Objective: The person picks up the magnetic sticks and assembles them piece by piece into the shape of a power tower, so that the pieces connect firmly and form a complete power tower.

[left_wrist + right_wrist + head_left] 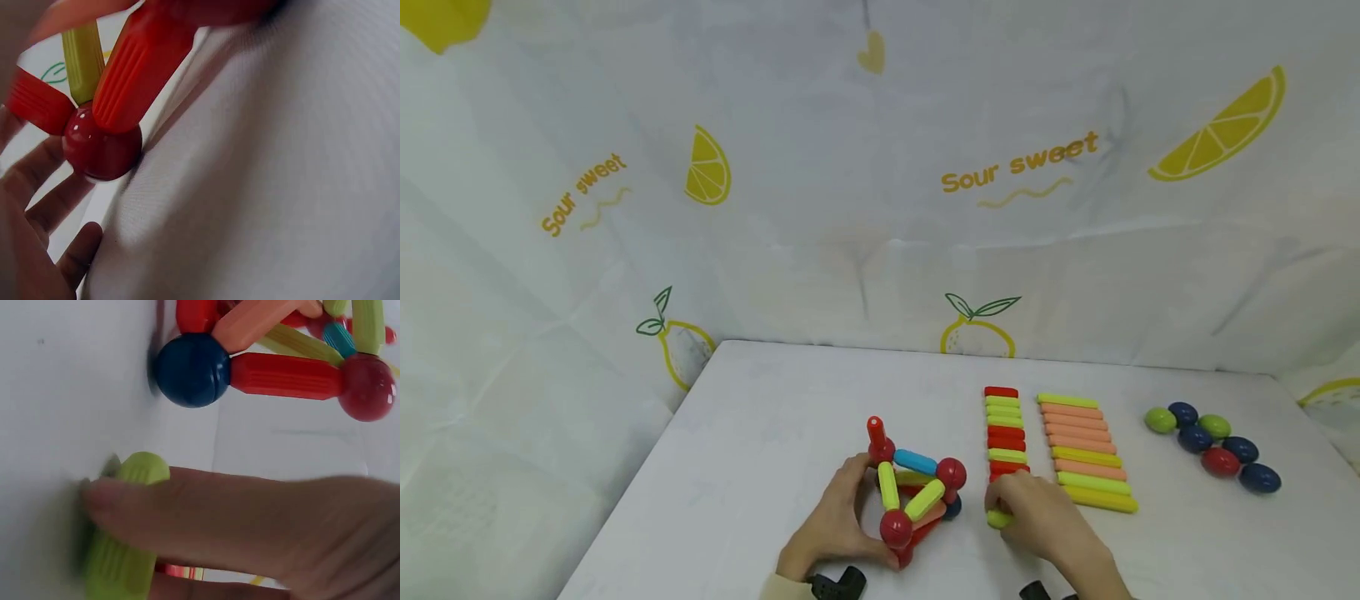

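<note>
A frame built from coloured magnetic sticks and balls (896,528) stands on the table left of centre. My left hand (838,521) holds it from the left, thumb at the lower red ball and fingers behind the far corner. Up close, the left wrist view has a red ball (103,145) joining red and green sticks beside the fingers. My right hand (1045,512) pinches a short yellow-green stick (122,569) low over the tabletop, at the near end of a column of short sticks (1006,432). A dark blue ball (192,370) forms one base corner of the frame.
Right of the short sticks lies a column of longer orange, yellow and green sticks (1078,434). Farther right sits a group of loose blue, green and red balls (1221,462). A white lemon-print cloth (850,275) hangs behind the table (760,417).
</note>
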